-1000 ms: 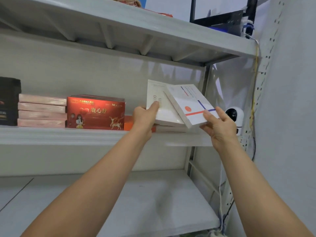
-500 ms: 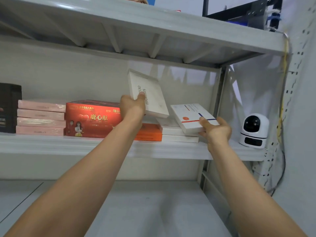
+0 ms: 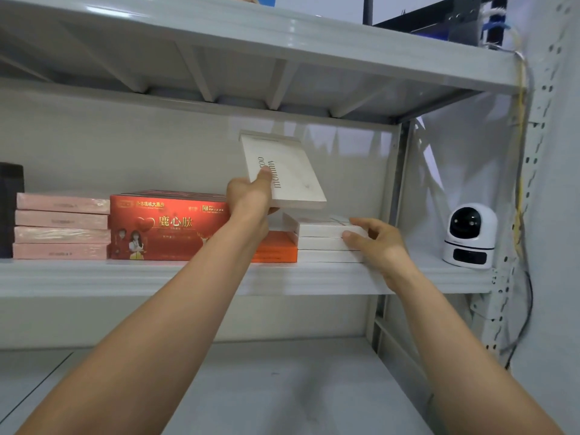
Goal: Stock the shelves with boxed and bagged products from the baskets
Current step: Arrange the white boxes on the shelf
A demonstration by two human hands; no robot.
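Box: flat white cardboard box (image 3: pixel 284 171), gold lettering, tilted above stack of thin white boxes (image 3: pixel 323 244).
Left hand (image 3: pixel 251 197): thumb and fingers pinch its lower corner.
Right hand (image 3: pixel 378 243): bent fingers clasp the stack's end.
Surface: grey metal shelf (image 3: pixel 94 277); white dome camera (image 3: pixel 470 237) at right.
Hidden: orange box (image 3: pixel 277 246) partly behind forearm.

On the middle shelf (image 3: pixel 125 277), from left to right: stack of thin boxes (image 3: pixel 61 227), wide box (image 3: pixel 169 227), low box (image 3: pixel 276 249), second stack (image 3: pixel 323 243), camera (image 3: pixel 470 237). Above second stack, tilted box (image 3: pixel 288 174).
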